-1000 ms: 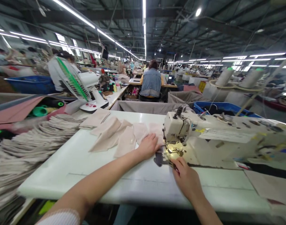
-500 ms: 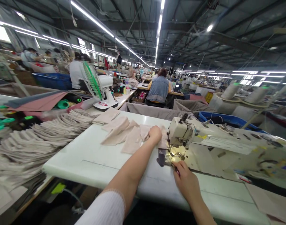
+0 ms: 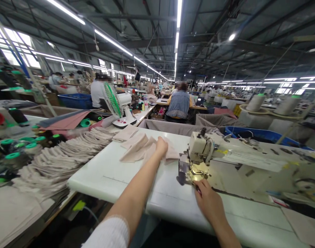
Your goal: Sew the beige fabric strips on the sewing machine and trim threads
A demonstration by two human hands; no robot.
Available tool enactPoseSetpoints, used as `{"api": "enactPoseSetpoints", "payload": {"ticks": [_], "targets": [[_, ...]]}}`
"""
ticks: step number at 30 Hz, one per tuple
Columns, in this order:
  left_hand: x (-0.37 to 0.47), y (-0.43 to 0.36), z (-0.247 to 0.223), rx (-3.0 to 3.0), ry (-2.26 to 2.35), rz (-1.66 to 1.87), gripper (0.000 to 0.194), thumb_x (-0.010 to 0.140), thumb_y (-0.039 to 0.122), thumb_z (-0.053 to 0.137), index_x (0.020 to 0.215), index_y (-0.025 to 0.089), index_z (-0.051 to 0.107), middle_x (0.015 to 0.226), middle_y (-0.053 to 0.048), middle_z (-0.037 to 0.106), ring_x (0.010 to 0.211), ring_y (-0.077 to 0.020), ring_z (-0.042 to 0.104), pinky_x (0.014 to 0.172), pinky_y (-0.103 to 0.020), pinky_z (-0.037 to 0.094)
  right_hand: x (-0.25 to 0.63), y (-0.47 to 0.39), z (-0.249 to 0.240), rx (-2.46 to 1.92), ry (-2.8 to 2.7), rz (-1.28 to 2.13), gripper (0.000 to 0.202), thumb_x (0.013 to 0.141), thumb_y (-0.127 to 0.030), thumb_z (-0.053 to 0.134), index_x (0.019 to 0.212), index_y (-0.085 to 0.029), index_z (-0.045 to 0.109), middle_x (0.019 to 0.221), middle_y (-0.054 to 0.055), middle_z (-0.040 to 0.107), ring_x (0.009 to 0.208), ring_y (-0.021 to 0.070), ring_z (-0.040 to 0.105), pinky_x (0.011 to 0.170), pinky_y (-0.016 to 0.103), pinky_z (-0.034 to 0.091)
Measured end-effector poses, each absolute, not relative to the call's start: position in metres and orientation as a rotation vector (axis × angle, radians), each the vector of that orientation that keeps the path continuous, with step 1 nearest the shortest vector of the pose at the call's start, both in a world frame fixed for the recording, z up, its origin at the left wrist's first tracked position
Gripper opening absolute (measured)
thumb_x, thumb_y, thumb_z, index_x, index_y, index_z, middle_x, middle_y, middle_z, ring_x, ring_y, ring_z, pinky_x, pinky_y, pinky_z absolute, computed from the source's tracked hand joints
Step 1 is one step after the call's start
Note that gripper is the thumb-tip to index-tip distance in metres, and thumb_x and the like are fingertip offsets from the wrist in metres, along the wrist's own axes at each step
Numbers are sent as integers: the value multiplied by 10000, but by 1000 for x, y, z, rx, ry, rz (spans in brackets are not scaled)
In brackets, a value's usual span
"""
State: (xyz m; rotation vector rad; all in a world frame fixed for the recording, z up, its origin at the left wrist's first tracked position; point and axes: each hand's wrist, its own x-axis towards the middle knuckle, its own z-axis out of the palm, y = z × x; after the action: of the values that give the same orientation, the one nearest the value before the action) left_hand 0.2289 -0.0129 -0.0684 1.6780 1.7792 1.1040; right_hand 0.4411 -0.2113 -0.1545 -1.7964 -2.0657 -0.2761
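My left hand [image 3: 161,146] is closed on a beige fabric piece [image 3: 171,155], left of the sewing machine's head [image 3: 197,148]. Its fingertips are partly hidden behind the knuckles. Other beige fabric pieces [image 3: 134,148] lie loosely overlapped along the table's far side, beside that hand. By the lit needle plate [image 3: 198,171], at its near edge, my right hand [image 3: 209,199] has its fingers curled together. Something small and dark shows between thumb and fingers there, too hidden to name. No fabric shows under the presser foot.
A long stack of beige cut pieces [image 3: 64,155] stands along the table's left. Beyond the table are a fan [image 3: 125,106], a grey cloth-lined bin [image 3: 170,126] and a seated person [image 3: 179,105]. Thread cones [image 3: 258,102] rise behind the machine. A beige piece [image 3: 305,224] lies at right.
My left hand has moved left, away from the machine's head, drawing the beige fabric with it. My right hand stays by the needle plate. The view has turned slightly left.
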Motion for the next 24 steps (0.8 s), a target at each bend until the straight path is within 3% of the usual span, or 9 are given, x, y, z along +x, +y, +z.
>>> {"api": "enactPoseSetpoints", "payload": {"ticks": [6, 10, 13, 17, 20, 24], "targets": [[238, -34, -88, 1607, 2149, 940, 392, 927, 174, 623, 1299, 79, 549, 1403, -224, 488, 1352, -348, 443, 1094, -516, 408, 445, -213, -155, -1748, -2086, -284, 271, 942, -141, 455, 1094, -226, 662, 1044, 40, 683, 727, 150, 688, 573, 241, 469], [228, -28, -80, 1576, 2202, 809, 398, 943, 333, 639, 1291, 150, 572, 1351, -125, 553, 1212, -282, 562, 1010, -517, 491, 445, -214, -156, -1731, -2086, -280, 271, 953, -151, 435, 1085, -221, 662, 1031, 39, 681, 712, 152, 691, 557, 245, 466], [228, -30, -79, 1600, 2188, 802, 380, 954, 364, 624, 1275, 165, 584, 1323, -115, 572, 1163, -259, 590, 975, -484, 519, 445, -213, -159, -1715, -2065, -300, 275, 951, -164, 434, 1078, -229, 668, 1020, 39, 679, 721, 158, 688, 543, 247, 464], [240, -38, -81, 1673, 2097, 859, 326, 957, 269, 597, 1263, 159, 567, 1204, -110, 647, 1112, -248, 628, 969, -436, 510, 450, -209, -169, -1706, -2052, -300, 289, 947, -177, 420, 1067, -243, 674, 1056, 37, 680, 740, 163, 693, 534, 250, 468], [236, -39, -71, 1717, 1987, 898, 418, 908, 177, 604, 1312, 189, 495, 1099, -91, 699, 1004, -223, 679, 870, -329, 525, 454, -206, -173, -1695, -2068, -266, 287, 948, -201, 421, 1063, -257, 678, 1081, 34, 686, 730, 162, 698, 516, 250, 463], [199, -41, -52, 1760, 1925, 884, 506, 855, 244, 679, 1316, 196, 478, 1200, -105, 676, 967, -200, 691, 790, -269, 528, 453, -207, -172, -1702, -2058, -250, 288, 951, -210, 415, 1061, -257, 677, 1081, 31, 683, 719, 162, 700, 522, 255, 470]]}}
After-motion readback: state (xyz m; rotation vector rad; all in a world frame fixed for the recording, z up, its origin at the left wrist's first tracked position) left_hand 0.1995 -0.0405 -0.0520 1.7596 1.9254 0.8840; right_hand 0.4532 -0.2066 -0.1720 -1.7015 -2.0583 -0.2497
